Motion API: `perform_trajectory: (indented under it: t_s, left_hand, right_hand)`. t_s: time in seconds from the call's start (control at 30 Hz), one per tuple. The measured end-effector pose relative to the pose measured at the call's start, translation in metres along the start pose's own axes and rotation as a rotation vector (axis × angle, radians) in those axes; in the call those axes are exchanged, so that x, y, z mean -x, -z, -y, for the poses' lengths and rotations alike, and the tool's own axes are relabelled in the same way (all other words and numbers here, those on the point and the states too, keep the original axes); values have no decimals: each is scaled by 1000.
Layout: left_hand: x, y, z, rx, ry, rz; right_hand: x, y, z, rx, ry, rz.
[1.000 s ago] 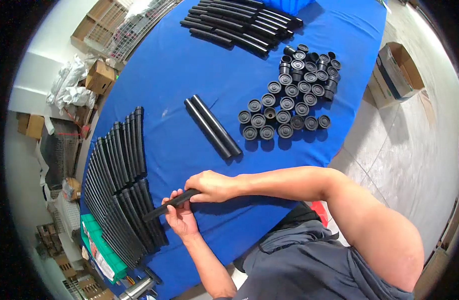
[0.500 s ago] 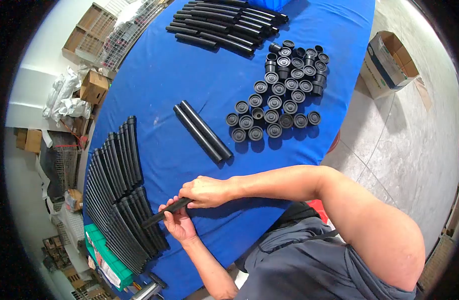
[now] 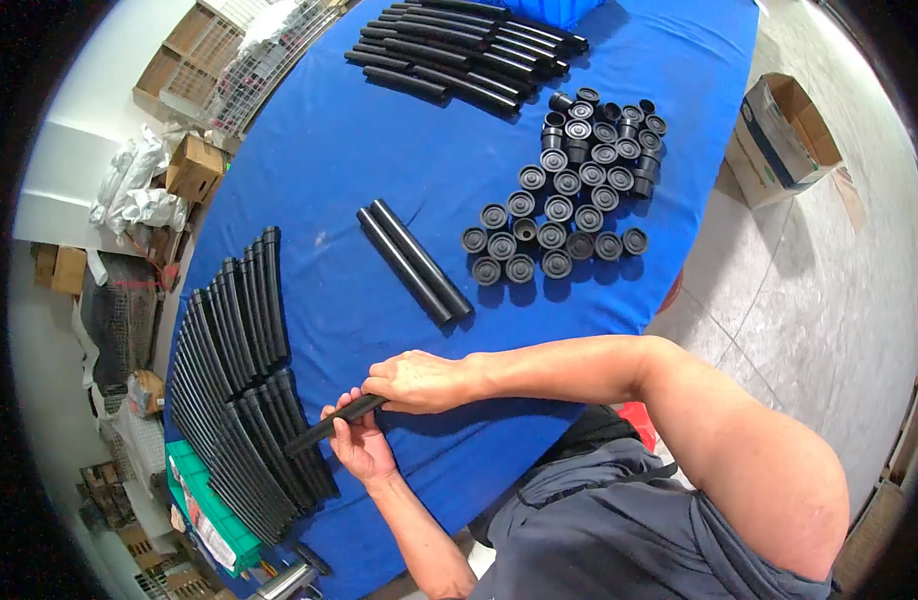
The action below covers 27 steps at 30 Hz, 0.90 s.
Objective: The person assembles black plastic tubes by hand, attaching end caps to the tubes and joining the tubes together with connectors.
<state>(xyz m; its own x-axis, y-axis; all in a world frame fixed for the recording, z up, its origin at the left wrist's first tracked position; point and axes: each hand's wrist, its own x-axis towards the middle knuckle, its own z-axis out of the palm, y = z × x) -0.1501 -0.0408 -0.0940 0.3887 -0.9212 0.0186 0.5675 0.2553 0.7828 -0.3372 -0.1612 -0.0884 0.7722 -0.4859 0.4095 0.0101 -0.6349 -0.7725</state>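
I hold one black tube (image 3: 324, 427) in both hands just above the near edge of the blue table (image 3: 339, 150). My left hand (image 3: 357, 445) grips it from below near its middle. My right hand (image 3: 417, 381) closes over its right end. The tube's free left end reaches over a large fan of black tubes (image 3: 234, 370) lying on the table's left side. Two more black tubes (image 3: 414, 260) lie side by side in the middle of the table, beyond my hands.
Several black round caps (image 3: 569, 190) cluster at the right of the table. Another pile of black tubes (image 3: 464, 55) lies at the far end. A green bin (image 3: 204, 510) sits at the near left corner. A cardboard box (image 3: 779, 135) stands on the floor to the right.
Both hands stay on the same tube with little movement; the view has shifted slightly.
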Motion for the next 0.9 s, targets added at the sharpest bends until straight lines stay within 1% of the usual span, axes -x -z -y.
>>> perform_trajectory:
  t_s: [0.03,0.13,0.23,0.33,0.37,0.47,0.5,0.6,0.7,0.77,0.8,0.83,0.9]
  left_hand:
    - [0,-1,0,2,5,-13]
    - [0,1,2,1,5,-60]
    - [0,4,0,81,21,-1]
    - [0,-1,-2,125,39,11]
    - [0,-4,-2,86,28,-15]
    - [-3,2,2,84,42,-55]
    - [-3,4,2,94,37,-29]
    - [-1,8,0,117,27,24]
    - [-2,3,0,107,44,0]
    - [-3,-4,0,61,59,-53]
    - [-3,-2,-1,62,53,-45]
    - [-3,2,0,62,47,-37]
    - [-2,4,0,74,42,-8]
  right_hand:
    - [0,-1,0,27,-3,5]
    - [0,1,1,18,73,-108]
    - [-1,8,1,-225,-53,28]
    - [-4,7,-1,-249,-124,80]
    - [-5,6,-1,-257,-149,94]
    - [1,1,3,-33,33,-121]
    - [0,1,3,-15,45,-116]
    - [-2,6,3,-272,-90,79]
    - [-4,1,-5,-262,-130,103]
    - [-1,-1,-1,-101,-22,-54]
    - [-1,-1,2,-21,32,-131]
    - [-1,0,4,-52,3,-145]
    - [-3,9,5,-214,-92,6]
